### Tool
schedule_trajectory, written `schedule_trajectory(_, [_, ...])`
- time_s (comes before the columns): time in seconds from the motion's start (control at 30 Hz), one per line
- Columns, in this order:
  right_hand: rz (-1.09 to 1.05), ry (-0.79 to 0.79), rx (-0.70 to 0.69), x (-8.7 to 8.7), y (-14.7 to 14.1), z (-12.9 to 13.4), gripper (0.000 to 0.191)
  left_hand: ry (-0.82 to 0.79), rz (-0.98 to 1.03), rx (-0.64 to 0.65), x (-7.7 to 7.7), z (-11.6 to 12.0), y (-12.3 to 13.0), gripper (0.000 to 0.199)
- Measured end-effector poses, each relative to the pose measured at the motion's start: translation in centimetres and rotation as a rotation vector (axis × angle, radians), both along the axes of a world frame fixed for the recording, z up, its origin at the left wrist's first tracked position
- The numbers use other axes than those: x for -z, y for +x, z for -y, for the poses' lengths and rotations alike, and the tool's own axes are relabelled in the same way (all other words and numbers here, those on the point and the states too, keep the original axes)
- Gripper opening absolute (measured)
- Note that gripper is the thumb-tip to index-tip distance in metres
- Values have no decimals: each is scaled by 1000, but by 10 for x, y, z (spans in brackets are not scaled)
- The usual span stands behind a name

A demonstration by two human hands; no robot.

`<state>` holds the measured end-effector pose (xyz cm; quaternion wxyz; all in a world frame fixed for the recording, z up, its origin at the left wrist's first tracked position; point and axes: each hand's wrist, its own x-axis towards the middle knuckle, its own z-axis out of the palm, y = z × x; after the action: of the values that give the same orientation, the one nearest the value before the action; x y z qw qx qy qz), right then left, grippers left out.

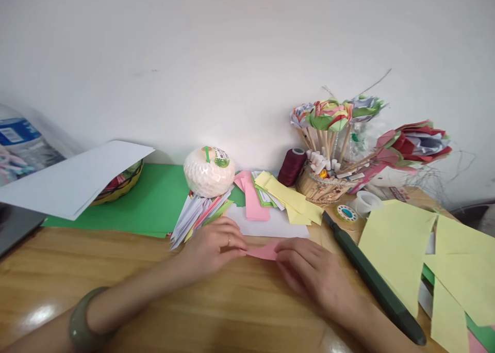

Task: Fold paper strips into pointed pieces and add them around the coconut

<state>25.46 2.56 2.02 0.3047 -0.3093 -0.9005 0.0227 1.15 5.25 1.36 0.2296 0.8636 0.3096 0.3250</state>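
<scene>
Between my two hands a small piece of pink paper (262,252) is held just above the wooden table. My left hand (214,243) pinches its left end between thumb and fingertips. At the other end, the fingers of my right hand (309,265) are closed on the paper and cover part of it. Just beyond lie pink paper strips (256,201), yellow paper strips (290,194) and a white sheet (240,225). A fan of folded coloured papers (195,216) is close to my left hand.
A white textured round object (209,171) stands at the back. Paper flowers (328,115) rise from a wooden basket (319,188) beside a maroon thread spool (291,167). A dark green long tool (371,275) and yellow sheets (398,244) lie right; white sheets (81,177) overhang a green sheet (162,198) left.
</scene>
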Motion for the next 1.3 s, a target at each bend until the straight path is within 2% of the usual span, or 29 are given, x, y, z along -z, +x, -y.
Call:
schedule_trajectory(0.13, [-4, -116, 16, 6, -3, 3, 17, 59, -83, -8, 1, 7, 2, 15])
schedule_trajectory(0.23, [-59, -234, 74, 8, -4, 3, 15, -131, -107, -88, 0, 8, 4, 14])
schedule_trajectory(0.4, [-326, -744, 161, 4, -9, 1, 11, -327, -49, -201, 1, 4, 8, 3])
schedule_trajectory(0.53, [-431, -910, 131, -3, -7, -4, 17, -476, -13, -228, 4, 3, 9, 9])
schedule_trajectory(0.6, [-448, -858, 194, -7, -1, -6, 22, -517, -3, -237, 5, 4, 9, 11])
schedule_trajectory(0.67, [-481, -664, 360, -10, 7, -10, 22, -541, 5, -250, 6, 4, 8, 12])
schedule_trajectory(0.73, [-518, -314, 560, -9, 15, -18, 14, -556, 9, -256, 6, 5, 7, 11])
schedule_trajectory(0.77, [-517, -63, 630, -7, 19, -23, 12, -547, 19, -244, 6, 5, 7, 9])
schedule_trajectory(0.8, [-466, 175, 620, -5, 22, -29, 16, -517, 39, -216, 6, 5, 6, 10])
schedule_trajectory(0.83, [-418, 218, 590, -1, 23, -35, 19, -459, 66, -177, 7, 6, 6, 14])
schedule_trajectory(0.87, [-334, 197, 536, 2, 25, -40, 22, -376, 85, -133, 8, 6, 5, 19])
schedule_trajectory(0.93, [-8, 92, 322, 7, 24, -45, 32, -186, 66, -66, 11, 7, 3, 26])
schedule_trajectory(1.0, [103, 30, 266, 5, 22, -41, 33, -69, -39, -53, 13, 9, 0, 29])
schedule_trajectory(1.07, [100, -97, 140, -2, 17, -27, 31, -54, -152, -60, 14, 11, -3, 30])
schedule_trajectory(1.1, [112, -225, 82, -6, 14, -20, 33, -66, -192, -59, 14, 12, -4, 28])
schedule_trajectory(1.17, [166, -398, 14, -13, 7, -6, 43, -90, -264, -50, 11, 14, -6, 23])
schedule_trajectory(1.23, [233, -419, -20, -15, 0, 2, 36, -86, -332, -40, 5, 17, -7, 17])
schedule_trajectory(1.3, [265, -377, -54, -13, -4, 4, 14, -70, -372, -26, 0, 19, -7, 11])
